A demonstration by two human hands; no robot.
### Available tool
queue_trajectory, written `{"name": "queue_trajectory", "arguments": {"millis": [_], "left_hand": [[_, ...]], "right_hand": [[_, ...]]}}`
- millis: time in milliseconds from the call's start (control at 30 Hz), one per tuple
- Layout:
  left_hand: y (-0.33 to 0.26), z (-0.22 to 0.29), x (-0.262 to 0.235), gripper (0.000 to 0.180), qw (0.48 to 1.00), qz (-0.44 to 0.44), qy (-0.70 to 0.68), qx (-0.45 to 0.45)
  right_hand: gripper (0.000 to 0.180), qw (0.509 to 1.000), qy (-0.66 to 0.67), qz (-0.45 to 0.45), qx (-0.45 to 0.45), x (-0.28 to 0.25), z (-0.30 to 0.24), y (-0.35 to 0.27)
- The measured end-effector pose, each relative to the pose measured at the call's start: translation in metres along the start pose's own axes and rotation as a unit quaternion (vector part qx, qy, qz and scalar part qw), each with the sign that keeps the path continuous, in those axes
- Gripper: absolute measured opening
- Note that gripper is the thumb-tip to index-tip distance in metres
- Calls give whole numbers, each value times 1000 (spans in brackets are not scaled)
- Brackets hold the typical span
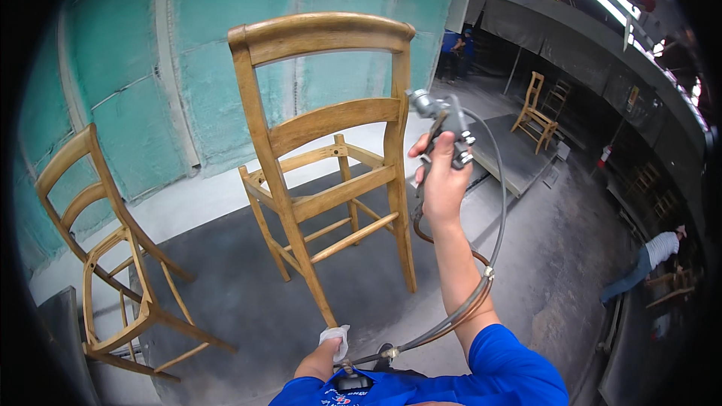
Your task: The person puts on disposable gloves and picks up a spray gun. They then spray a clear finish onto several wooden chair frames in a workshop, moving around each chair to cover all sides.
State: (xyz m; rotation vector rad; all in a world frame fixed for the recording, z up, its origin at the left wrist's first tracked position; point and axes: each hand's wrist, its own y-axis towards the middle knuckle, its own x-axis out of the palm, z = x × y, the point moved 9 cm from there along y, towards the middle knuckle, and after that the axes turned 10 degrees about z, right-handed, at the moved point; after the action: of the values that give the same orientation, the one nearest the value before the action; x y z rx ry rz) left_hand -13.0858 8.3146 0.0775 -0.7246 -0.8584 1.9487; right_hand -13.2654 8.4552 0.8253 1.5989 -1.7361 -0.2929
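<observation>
My right hand (pixel 444 180) is wrapped around a metal spray gun (pixel 440 116), raised beside the back of a wooden chair frame (pixel 331 114). The gun's nozzle end points left toward the chair's right back post. Hoses (pixel 492 256) run from the gun down past my right forearm. Low in front of me, my left hand (pixel 328 347) has a crumpled white cloth (pixel 342 337) about its fingers. That hand appears beside the lower end of a chair leg; whether it touches the leg I cannot tell. The chair has no seat panel and stands upright with its back to me.
A second wooden chair frame (pixel 113 256) stands at the left. Both are by a dark platform (pixel 226 278) before a green filter wall (pixel 210 75). Farther right are another platform with chairs (pixel 534 116), a red extinguisher (pixel 604 155) and a bending person (pixel 654 256). Other people stand behind.
</observation>
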Motion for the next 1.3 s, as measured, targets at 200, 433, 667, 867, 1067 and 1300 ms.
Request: {"name": "queue_trajectory", "arguments": {"millis": [200,433,667,867,1067,1300], "left_hand": [[-19,3,-6,82,1000,-1,28,-2],[-11,-10,-14,90,997,14,76,17],[-44,4,-26,83,995,74,70,-13],[-53,0,-31,70,984,169,-50,-1],[16,2,-11,88,977,211,28,-29],[127,25,-14,103,986,148,-5,-75]], "right_hand": [[41,993,-2,100,66,-29,27,11],[37,938,-117,180,272,-139,99,-108],[39,827,-242,255,438,-291,161,-271],[38,754,-294,342,478,-381,185,-346],[52,781,-304,329,435,-403,161,-367],[60,715,-358,389,457,-457,69,-439]]}}
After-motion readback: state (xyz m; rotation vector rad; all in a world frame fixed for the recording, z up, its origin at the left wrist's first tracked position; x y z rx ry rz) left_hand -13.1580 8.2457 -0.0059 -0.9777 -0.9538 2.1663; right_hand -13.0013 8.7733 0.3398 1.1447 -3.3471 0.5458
